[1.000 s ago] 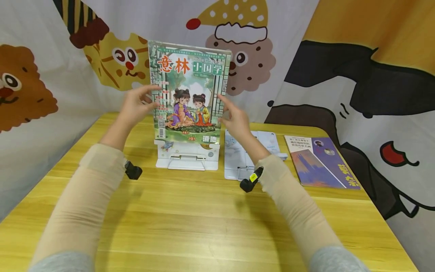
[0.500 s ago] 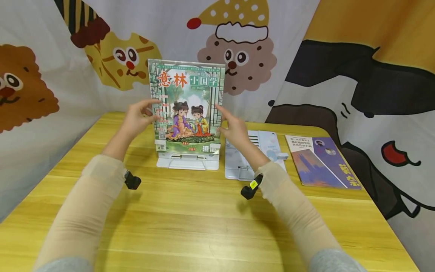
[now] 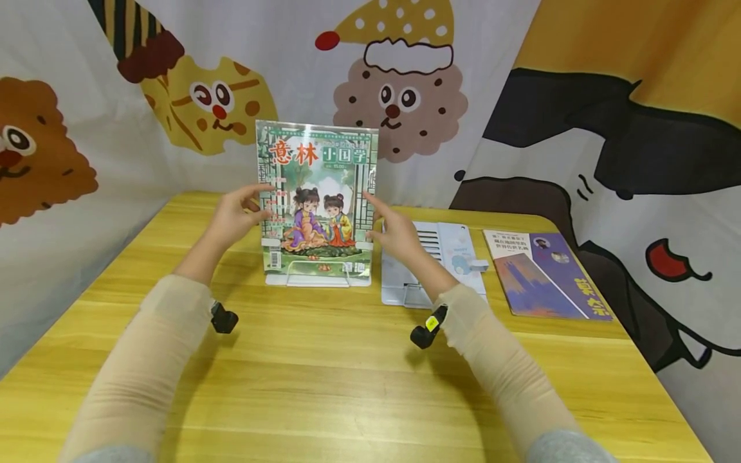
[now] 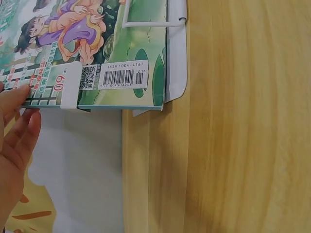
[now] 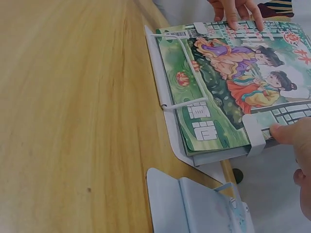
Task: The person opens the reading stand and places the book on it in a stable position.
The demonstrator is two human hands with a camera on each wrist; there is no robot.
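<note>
A green magazine (image 3: 315, 212), its cover showing two cartoon children, stands nearly upright on a white book stand (image 3: 272, 280). My left hand (image 3: 233, 215) pinches the magazine's left edge; in the left wrist view the thumb (image 4: 18, 96) lies on the cover, with other fingers by the edge. My right hand (image 3: 399, 233) holds the opposite edge, thumb on the cover in the right wrist view. White side clips (image 5: 253, 133) reach over both edges. A white wire bar (image 5: 192, 68) lies across the lower cover. Most of the stand is hidden behind the magazine.
To the right lies a second, pale blue-white book stand (image 3: 396, 283), folded flat and partly behind my right arm. Farther right a purple book (image 3: 544, 280) lies near the edge of the wooden table (image 3: 324, 373). A cartoon-printed curtain (image 3: 301, 38) hangs behind.
Both hands have lowered the magazine. Its bottom has come down from above the stand's base to the base, behind the wire bar, and the side clips now show over its edges.
</note>
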